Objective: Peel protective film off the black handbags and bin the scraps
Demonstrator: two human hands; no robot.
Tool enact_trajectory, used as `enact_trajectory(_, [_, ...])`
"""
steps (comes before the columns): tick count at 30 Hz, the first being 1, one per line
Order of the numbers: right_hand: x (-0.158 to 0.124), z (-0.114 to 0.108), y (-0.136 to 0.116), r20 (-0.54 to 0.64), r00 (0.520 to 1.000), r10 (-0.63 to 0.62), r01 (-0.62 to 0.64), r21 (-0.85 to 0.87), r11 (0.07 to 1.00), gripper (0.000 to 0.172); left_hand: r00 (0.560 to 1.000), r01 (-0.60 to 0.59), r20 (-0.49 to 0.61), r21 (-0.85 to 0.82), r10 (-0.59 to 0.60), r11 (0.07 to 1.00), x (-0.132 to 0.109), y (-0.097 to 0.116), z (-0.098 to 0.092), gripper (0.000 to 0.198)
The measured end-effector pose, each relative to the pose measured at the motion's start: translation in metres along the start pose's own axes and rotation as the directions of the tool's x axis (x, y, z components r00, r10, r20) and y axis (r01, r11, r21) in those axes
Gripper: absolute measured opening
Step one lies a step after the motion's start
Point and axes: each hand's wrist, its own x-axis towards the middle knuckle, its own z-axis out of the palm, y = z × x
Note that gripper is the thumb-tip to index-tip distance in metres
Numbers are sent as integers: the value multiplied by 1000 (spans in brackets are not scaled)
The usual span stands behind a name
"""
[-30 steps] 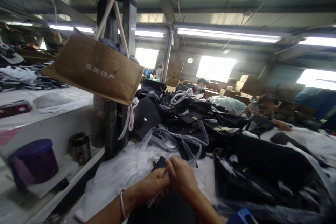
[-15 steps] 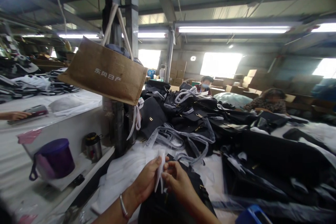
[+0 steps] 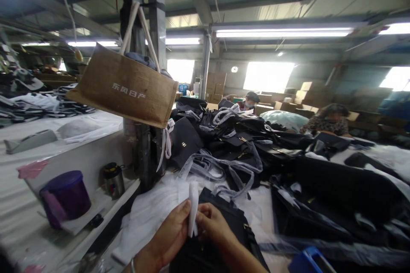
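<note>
A folded white strip (image 3: pixel 193 200), perhaps foam or paper, stands upright between my hands. My left hand (image 3: pixel 171 232) pinches it from the left with the thumb along its side. My right hand (image 3: pixel 215 224) has its fingers curled against the strip's right side and lower end. Below both hands lies a black bag (image 3: pixel 238 215) with gold-coloured fittings on its right edge. Left of it are white sheets of thin wrapping (image 3: pixel 147 209). Clear plastic-wrapped straps (image 3: pixel 205 166) lie just beyond my hands.
A pile of black bags (image 3: pixel 230 145) fills the table ahead. A brown tote (image 3: pixel 124 87) hangs from a post at left. A purple lidded container (image 3: pixel 68 198) and a steel flask (image 3: pixel 113 179) stand on a side ledge. A blue object (image 3: pixel 309 260) lies front right. Two people sit beyond.
My left hand has shifted slightly down and left, still pinching the white strip. At far left, another person's hand and the dark tool it held have gone, leaving a grey holder.
</note>
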Motion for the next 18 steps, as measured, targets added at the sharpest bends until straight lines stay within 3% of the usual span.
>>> enact_trajectory(3, [-8, 2, -5, -21, 997, -70, 69, -46, 997, 44, 999, -27, -34, 95, 31, 995, -4, 0, 11, 38])
enact_trajectory(6, [-20, 8, -15, -70, 966, -251, 221, -293, 930, 19, 991, -63, -101, 207, 86, 976, -4, -6, 15, 39])
enact_trajectory(8, [-27, 14, -23, -90, 934, -346, 247, -537, 807, 15, 979, -95, -145, 287, 141, 953, -2, -10, 14, 41])
enact_trajectory(10, [-31, 19, -30, -91, 924, -371, 185, -743, 644, 17, 963, -115, -189, 353, 191, 928, 2, -14, 13, 44])
enact_trajectory(12, [-31, 23, -34, -31, 928, -371, 150, -881, 450, 22, 950, -106, -229, 406, 213, 908, 6, -17, 12, 46])
enact_trajectory(14, [-31, 24, -35, 37, 940, -340, 152, -936, 317, 29, 943, -70, -261, 453, 207, 889, 11, -18, 12, 45])
enact_trajectory(16, [-37, 21, -36, 82, 944, -318, 190, -927, 324, 37, 940, -40, -276, 494, 201, 868, 13, -18, 13, 43])
enact_trajectory(18, [-52, 14, -37, 132, 934, -331, 279, -848, 450, 50, 942, -27, -274, 510, 192, 860, 13, -17, 13, 43])
